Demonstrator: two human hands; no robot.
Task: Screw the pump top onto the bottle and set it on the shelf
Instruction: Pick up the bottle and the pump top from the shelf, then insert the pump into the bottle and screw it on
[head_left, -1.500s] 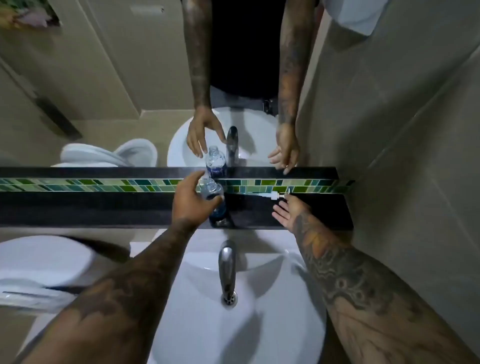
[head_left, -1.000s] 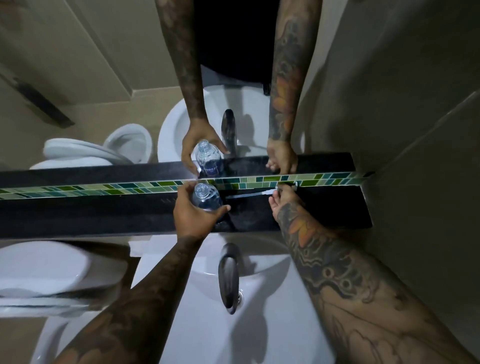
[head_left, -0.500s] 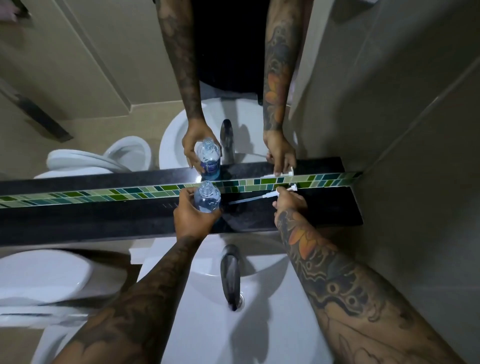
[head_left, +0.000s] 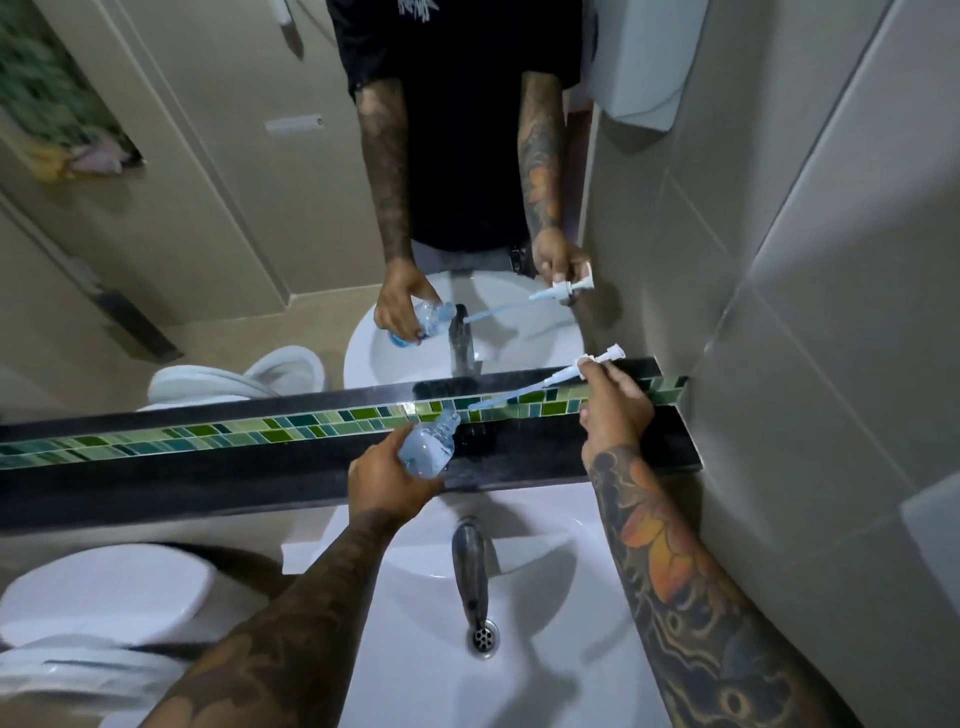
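Note:
My left hand (head_left: 387, 480) grips a small clear bottle (head_left: 430, 446) and holds it tilted, its open neck pointing up and to the right above the black shelf (head_left: 208, 467). My right hand (head_left: 613, 410) pinches a white pump top (head_left: 597, 359) with a long pale dip tube (head_left: 506, 397). The tube slants down to the left, and its tip is just right of the bottle's neck, apart from it. The mirror behind the shelf repeats both hands and both objects.
A white basin (head_left: 545, 597) with a chrome tap (head_left: 467, 566) lies below the shelf. A green mosaic tile strip (head_left: 208, 434) runs along the shelf's back. A white toilet (head_left: 104, 597) stands at the lower left. A grey tiled wall (head_left: 831, 364) closes the right side.
My right hand has picked the pump top up off the shelf. My left hand has lifted the bottle and tipped its neck toward the tube. The camera has tilted upward.

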